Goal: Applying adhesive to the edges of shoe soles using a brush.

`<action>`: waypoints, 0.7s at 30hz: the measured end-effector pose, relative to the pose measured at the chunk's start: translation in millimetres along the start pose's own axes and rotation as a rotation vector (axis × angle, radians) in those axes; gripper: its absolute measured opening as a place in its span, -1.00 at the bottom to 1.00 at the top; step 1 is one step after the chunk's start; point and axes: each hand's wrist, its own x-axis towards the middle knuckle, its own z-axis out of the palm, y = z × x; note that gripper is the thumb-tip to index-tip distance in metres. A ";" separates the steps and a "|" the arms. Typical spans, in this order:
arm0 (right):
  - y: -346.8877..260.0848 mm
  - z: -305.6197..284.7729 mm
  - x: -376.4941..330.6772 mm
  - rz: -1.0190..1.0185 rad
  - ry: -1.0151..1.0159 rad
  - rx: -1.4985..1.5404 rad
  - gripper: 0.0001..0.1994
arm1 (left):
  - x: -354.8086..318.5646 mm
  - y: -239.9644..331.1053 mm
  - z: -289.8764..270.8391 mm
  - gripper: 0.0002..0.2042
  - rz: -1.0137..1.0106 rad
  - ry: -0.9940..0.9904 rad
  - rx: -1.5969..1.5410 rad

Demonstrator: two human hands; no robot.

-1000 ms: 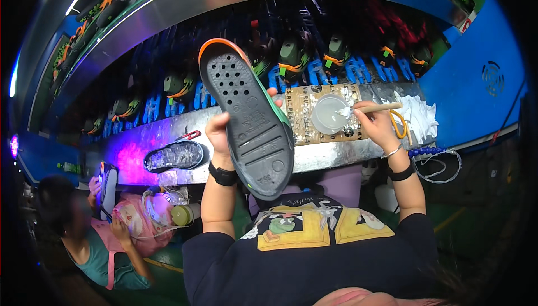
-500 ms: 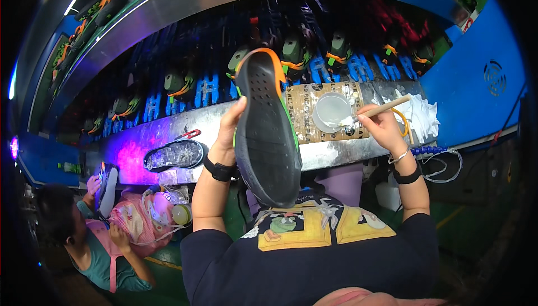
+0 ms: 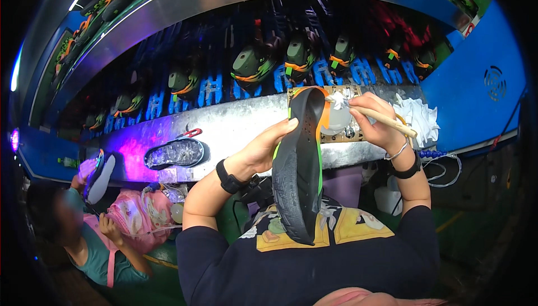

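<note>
My left hand (image 3: 262, 150) grips the side edge of a black shoe sole (image 3: 297, 163) with an orange heel rim and green edging. The sole is tilted, heel end up toward the bench, toe end down before my chest. Closed in a pinch, my right hand (image 3: 386, 139) holds a brush by its pale wooden handle (image 3: 400, 126). White-coated bristles (image 3: 338, 101) are beside the orange heel rim; whether they touch it I cannot tell. Behind the heel, a round translucent tub (image 3: 339, 119) is partly hidden by the sole and my right hand.
Another sole (image 3: 175, 153) lies on the metal bench (image 3: 235, 124), near a red-handled tool (image 3: 193, 133). Crumpled white paper (image 3: 419, 117) is at right. Green-and-orange shoe uppers (image 3: 253, 66) stand on blue holders behind. At left, a co-worker (image 3: 103, 244) handles another sole.
My left hand has moved right and nearer me with the sole, turning it partly edge-on. My right hand has lifted the brush from the tub to beside the heel rim.
</note>
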 end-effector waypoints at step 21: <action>2.1 0.7 -3.9 0.036 0.081 0.079 -0.91 | 11.4 3.9 1.3 -0.45 0.153 -0.033 0.150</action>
